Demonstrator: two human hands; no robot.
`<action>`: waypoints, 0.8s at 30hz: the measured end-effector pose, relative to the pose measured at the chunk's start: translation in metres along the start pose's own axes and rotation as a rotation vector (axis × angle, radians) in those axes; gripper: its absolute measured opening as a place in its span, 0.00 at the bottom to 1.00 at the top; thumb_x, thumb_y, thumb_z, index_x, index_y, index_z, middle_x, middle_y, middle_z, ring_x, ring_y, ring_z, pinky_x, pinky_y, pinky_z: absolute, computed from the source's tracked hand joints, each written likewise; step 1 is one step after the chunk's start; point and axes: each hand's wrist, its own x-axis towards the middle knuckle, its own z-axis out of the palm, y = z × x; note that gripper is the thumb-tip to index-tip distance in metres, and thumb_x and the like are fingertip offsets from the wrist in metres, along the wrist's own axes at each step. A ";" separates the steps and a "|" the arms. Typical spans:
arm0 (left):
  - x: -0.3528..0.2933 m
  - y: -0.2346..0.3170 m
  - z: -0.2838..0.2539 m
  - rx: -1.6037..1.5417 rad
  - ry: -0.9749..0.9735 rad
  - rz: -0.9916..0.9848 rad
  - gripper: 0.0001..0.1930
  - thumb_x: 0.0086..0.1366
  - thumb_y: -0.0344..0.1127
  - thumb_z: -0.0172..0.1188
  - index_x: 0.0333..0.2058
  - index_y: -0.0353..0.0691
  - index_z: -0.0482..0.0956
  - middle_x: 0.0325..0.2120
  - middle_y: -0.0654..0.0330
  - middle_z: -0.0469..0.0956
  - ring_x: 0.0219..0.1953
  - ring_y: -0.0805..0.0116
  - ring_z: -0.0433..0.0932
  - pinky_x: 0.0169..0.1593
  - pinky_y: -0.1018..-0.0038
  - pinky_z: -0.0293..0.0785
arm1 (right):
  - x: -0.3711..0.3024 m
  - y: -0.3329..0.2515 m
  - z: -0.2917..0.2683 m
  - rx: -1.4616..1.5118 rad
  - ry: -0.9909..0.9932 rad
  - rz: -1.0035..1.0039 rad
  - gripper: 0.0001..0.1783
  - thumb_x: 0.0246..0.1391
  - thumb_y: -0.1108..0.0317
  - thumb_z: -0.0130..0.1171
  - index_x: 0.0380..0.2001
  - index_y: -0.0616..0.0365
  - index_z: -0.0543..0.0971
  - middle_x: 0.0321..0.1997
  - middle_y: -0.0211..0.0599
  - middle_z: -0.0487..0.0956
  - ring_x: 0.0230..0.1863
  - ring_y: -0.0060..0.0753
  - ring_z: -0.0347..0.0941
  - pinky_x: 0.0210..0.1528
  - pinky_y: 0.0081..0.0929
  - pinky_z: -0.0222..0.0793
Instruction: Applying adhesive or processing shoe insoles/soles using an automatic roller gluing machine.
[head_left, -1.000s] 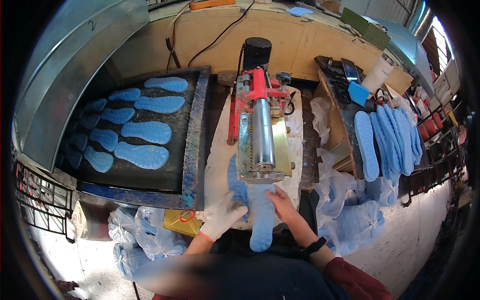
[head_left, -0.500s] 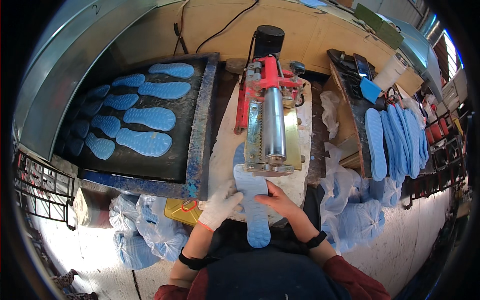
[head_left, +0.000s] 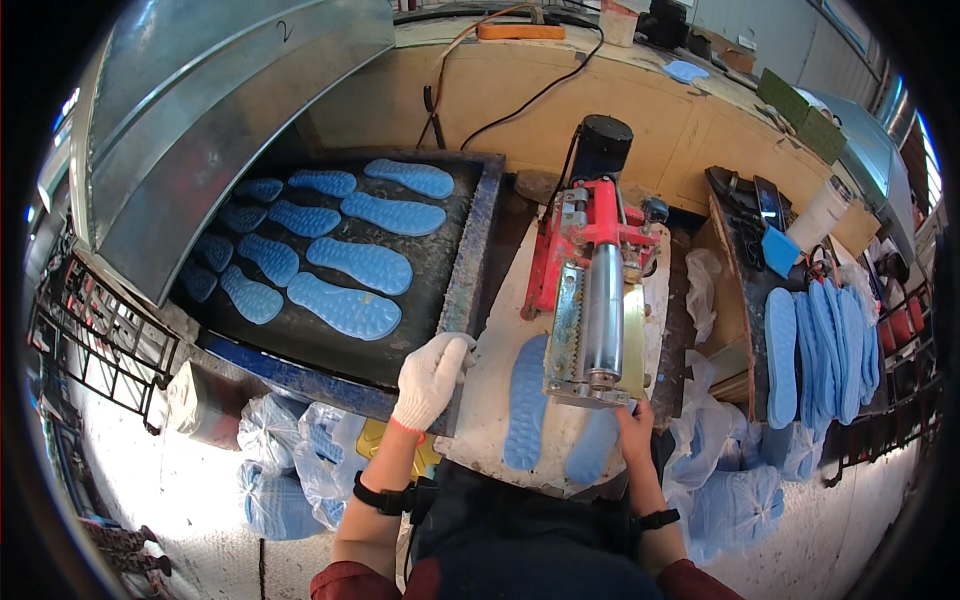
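A blue, textured insole (head_left: 592,447) lies under the front of a red press-like machine with a shiny metal roller (head_left: 604,310); the machine hides its far part. My bare right hand (head_left: 635,428) is at this insole's right edge, fingers closed and fingertips partly hidden by the machine's front corner. Left of it, a second blue insole (head_left: 526,400) lies flat on the white worn board (head_left: 490,380), untouched. My left hand (head_left: 435,378), in a white knitted glove, is curled closed beside the right rim of the dark tray (head_left: 470,270), with nothing visible in it.
Several blue insoles (head_left: 360,265) lie in rows in the tray, partly under a metal hood (head_left: 240,110). On the right bench stand upright blue insoles (head_left: 822,350), near a phone (head_left: 768,200) and a pale bottle (head_left: 820,213). Bagged blue insoles (head_left: 735,510) sit below.
My left hand has let go of the insole and moved up beside the tray. My right hand and that insole have shifted right and toward the machine. The view has swung left.
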 end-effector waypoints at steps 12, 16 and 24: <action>0.010 -0.011 0.018 0.226 0.075 0.050 0.12 0.60 0.32 0.54 0.43 0.40 0.77 0.31 0.50 0.80 0.32 0.59 0.81 0.37 0.71 0.75 | 0.007 0.016 0.001 -0.433 0.233 -0.262 0.12 0.51 0.69 0.57 0.37 0.63 0.71 0.29 0.48 0.77 0.30 0.44 0.75 0.35 0.34 0.68; 0.011 -0.013 0.018 0.185 0.075 0.018 0.13 0.60 0.30 0.55 0.45 0.39 0.77 0.27 0.56 0.79 0.30 0.70 0.79 0.37 0.75 0.73 | 0.014 0.023 -0.003 -0.140 0.220 -0.111 0.13 0.54 0.70 0.55 0.43 0.62 0.72 0.37 0.38 0.78 0.39 0.34 0.74 0.43 0.27 0.67; 0.006 -0.005 0.016 -0.163 0.095 -0.073 0.13 0.65 0.29 0.47 0.47 0.34 0.73 0.27 0.61 0.78 0.21 0.81 0.69 0.24 0.84 0.65 | 0.027 -0.078 -0.026 0.200 0.234 -0.184 0.21 0.56 0.77 0.50 0.54 0.59 0.70 0.50 0.35 0.72 0.46 0.32 0.69 0.47 0.28 0.66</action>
